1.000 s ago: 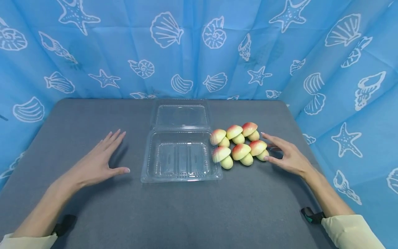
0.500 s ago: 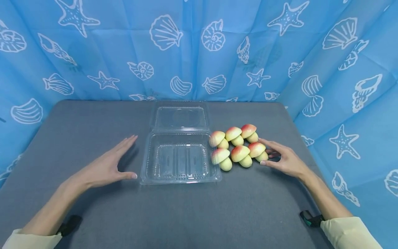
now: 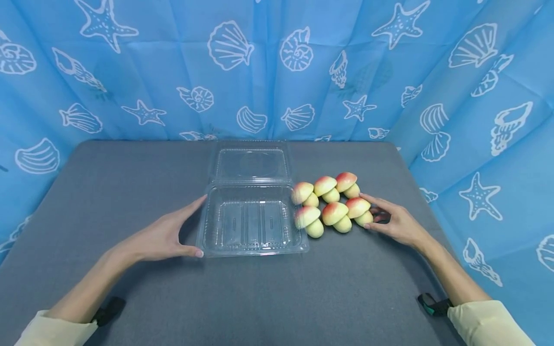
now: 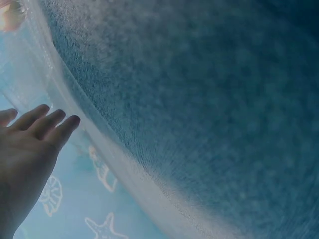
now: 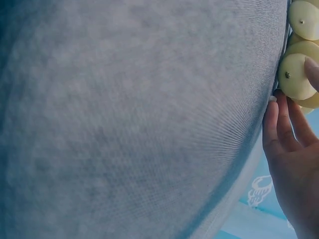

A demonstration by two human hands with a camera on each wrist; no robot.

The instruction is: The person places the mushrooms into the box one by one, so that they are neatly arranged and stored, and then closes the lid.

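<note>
The person's bare left hand is hovering at the left rim of a clear plastic hinged container, thumb and fingers standing wide apart; whether they are touching it is unclear. The container is lying open on a grey cloth-covered table. Just to its right, six red-and-yellow mushroom-shaped pieces are lying in two rows of three. The right hand is flanking the near row's rightmost piece, thumb and fingers staying apart around its stem; any pressure is impossible to tell.
</note>
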